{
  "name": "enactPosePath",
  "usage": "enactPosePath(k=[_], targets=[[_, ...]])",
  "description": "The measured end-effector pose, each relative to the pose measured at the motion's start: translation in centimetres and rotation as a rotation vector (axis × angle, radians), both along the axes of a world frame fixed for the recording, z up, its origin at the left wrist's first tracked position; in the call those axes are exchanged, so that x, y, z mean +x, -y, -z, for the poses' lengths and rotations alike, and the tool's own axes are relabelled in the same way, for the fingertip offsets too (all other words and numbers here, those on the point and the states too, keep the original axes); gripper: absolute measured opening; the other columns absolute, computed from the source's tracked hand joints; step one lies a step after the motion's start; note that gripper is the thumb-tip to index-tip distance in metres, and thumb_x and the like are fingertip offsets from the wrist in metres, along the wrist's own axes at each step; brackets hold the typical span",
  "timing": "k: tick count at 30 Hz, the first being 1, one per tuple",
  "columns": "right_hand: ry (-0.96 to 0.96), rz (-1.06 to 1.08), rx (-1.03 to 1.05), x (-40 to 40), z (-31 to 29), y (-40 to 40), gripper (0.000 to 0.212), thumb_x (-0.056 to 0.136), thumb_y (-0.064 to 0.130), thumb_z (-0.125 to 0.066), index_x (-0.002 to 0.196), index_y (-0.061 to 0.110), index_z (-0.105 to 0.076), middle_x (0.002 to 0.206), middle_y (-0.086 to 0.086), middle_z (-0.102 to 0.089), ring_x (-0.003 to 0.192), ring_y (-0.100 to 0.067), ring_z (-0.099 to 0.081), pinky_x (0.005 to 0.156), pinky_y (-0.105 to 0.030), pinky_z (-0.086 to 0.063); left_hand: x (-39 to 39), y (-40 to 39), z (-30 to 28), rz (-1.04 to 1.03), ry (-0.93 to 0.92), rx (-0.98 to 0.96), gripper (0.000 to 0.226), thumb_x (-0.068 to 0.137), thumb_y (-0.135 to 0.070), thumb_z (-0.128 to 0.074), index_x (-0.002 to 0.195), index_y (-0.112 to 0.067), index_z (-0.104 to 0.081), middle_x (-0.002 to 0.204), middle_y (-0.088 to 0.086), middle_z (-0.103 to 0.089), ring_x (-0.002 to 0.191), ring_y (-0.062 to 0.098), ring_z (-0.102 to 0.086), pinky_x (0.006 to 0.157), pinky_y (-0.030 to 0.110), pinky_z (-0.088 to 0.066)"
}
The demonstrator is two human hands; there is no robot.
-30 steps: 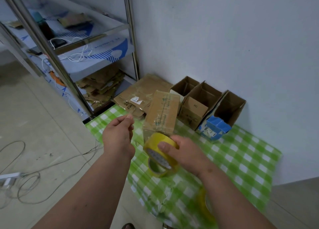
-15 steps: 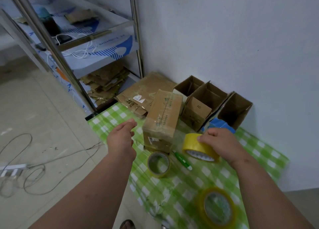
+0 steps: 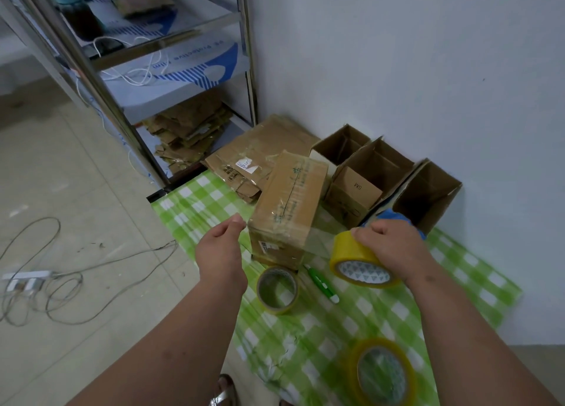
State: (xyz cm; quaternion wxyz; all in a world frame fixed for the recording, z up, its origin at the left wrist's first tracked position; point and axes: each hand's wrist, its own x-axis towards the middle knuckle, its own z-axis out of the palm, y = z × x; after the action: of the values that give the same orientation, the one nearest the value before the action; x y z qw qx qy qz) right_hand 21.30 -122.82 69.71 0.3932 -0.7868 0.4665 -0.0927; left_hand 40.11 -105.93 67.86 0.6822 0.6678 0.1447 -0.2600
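A sealed brown cardboard box (image 3: 290,204) lies on a green checked cloth (image 3: 458,283) on the floor. My right hand (image 3: 394,246) grips a yellow roll of clear tape (image 3: 354,259) from above, just right of the box's near end. My left hand (image 3: 220,249) hovers left of the box, thumb and forefinger pinched together, apparently on the tape's free end. A faint clear strip runs from the roll across the box's near face. A second tape roll (image 3: 276,289) and a green pen-like tool (image 3: 321,283) lie in front of the box.
A third tape roll (image 3: 382,375) lies near my right forearm. Open empty boxes (image 3: 367,173) stand against the white wall, flattened cardboard (image 3: 253,155) beside them. A metal shelf (image 3: 101,78) stands at the left. Cables and a power strip (image 3: 27,280) lie on the floor.
My right hand has carried the tape roll from in front of the box to its right side. My left hand has stayed pinched at the box's left.
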Motion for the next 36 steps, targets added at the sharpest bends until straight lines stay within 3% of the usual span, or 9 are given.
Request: enactPosePath(k=[6,10,11,12,17,22,26,30,36], targets=[[-0.233,-0.105,-0.109,1.0,1.9,-0.7,0.04,0.086,0.042,-0.058,0.058,0.017,-0.045,0.058,0.003,-0.043,0.061,-0.017,-0.048,0.061,-0.033,-0.032,-0.5,0.2,0.3,0.004,-0.041,0.13,0.007,0.084,-0.03,-0.077,0.086,-0.027,-0.071,0.092,-0.014,-0.065,0.116,0.024,-0.059,0.103,0.043,-0.046],[-0.353,-0.156,-0.227,2.3,3.0,-1.5,0.026,0.085,0.043,-0.048,0.07,0.024,-0.057,0.068,0.01,-0.057,0.066,-0.005,-0.048,0.077,-0.034,-0.029,-0.2,0.3,0.6,0.021,-0.037,0.272,0.031,0.08,-0.039,-0.079,0.095,-0.012,-0.072,0.119,0.018,-0.062,0.116,0.034,-0.056,0.084,0.042,-0.052],[-0.371,-0.172,-0.235,2.7,3.4,-1.8,0.025,0.086,0.044,-0.045,0.074,0.026,-0.059,0.071,0.011,-0.057,0.066,-0.003,-0.046,0.08,-0.035,-0.028,0.0,0.4,0.6,0.044,-0.023,0.297,0.031,0.079,-0.038,-0.078,0.089,-0.01,-0.069,0.085,0.015,-0.061,0.079,0.031,-0.058,0.073,0.038,-0.048],[-0.382,-0.186,-0.235,3.1,3.8,-2.1,0.026,0.086,0.044,-0.042,0.076,0.027,-0.058,0.071,0.011,-0.057,0.065,-0.001,-0.045,0.082,-0.036,-0.028,0.2,0.6,0.6,0.068,-0.005,0.324,0.027,0.078,-0.036,-0.078,0.082,-0.013,-0.064,0.081,0.003,-0.039,0.075,0.018,-0.035,0.066,0.035,-0.04],[-0.453,-0.217,-0.294,4.7,4.8,-2.8,0.039,0.09,0.053,-0.031,0.067,0.026,-0.048,0.068,0.01,-0.05,0.064,-0.011,-0.046,0.092,-0.044,-0.028,1.4,1.3,0.3,0.187,-0.003,0.445,0.019,0.079,-0.029,-0.07,0.079,-0.014,-0.057,0.073,0.01,-0.039,0.062,0.022,-0.035,0.051,0.031,-0.028],[-0.494,-0.19,-0.305,4.8,5.0,-2.5,0.042,0.088,0.057,-0.031,0.068,0.026,-0.051,0.068,0.011,-0.051,0.06,-0.007,-0.042,0.091,-0.043,-0.026,2.4,1.1,0.4,0.242,-0.05,0.438,0.057,0.078,-0.042,-0.079,0.111,-0.007,-0.047,0.115,0.005,-0.047,0.092,0.028,-0.051,0.068,0.035,-0.04],[-0.376,-0.141,-0.321,5.5,4.8,-3.0,0.022,0.085,0.052,-0.049,0.081,0.03,-0.046,0.074,0.015,-0.048,0.068,-0.012,-0.047,0.093,-0.041,-0.026,2.9,1.2,0.9,0.338,0.173,0.295,0.017,0.089,-0.01,-0.068,0.097,-0.021,-0.058,0.091,0.003,-0.062,0.071,0.015,-0.053,0.058,0.028,-0.045],[-0.275,-0.159,-0.364,6.2,4.9,-4.1,0.015,0.09,0.033,-0.054,0.084,0.035,-0.04,0.079,0.016,-0.042,0.077,-0.013,-0.045,0.093,-0.041,-0.026,3.2,1.6,0.8,0.416,0.305,0.373,0.033,0.09,-0.002,-0.055,0.074,-0.026,-0.07,0.059,-0.009,-0.063,0.049,0.007,-0.047,0.048,0.025,-0.043],[-0.229,-0.179,-0.391,5.8,5.2,-4.7,0.02,0.094,0.033,-0.042,0.098,0.034,-0.062,0.091,0.01,-0.041,0.088,-0.011,-0.041,0.08,-0.032,-0.009,2.8,1.1,0.8,0.517,0.41,0.419,0.036,0.094,-0.011,-0.048,0.081,-0.035,-0.071,0.073,0.0,-0.071,0.066,0.017,-0.059,0.063,0.036,-0.051]])
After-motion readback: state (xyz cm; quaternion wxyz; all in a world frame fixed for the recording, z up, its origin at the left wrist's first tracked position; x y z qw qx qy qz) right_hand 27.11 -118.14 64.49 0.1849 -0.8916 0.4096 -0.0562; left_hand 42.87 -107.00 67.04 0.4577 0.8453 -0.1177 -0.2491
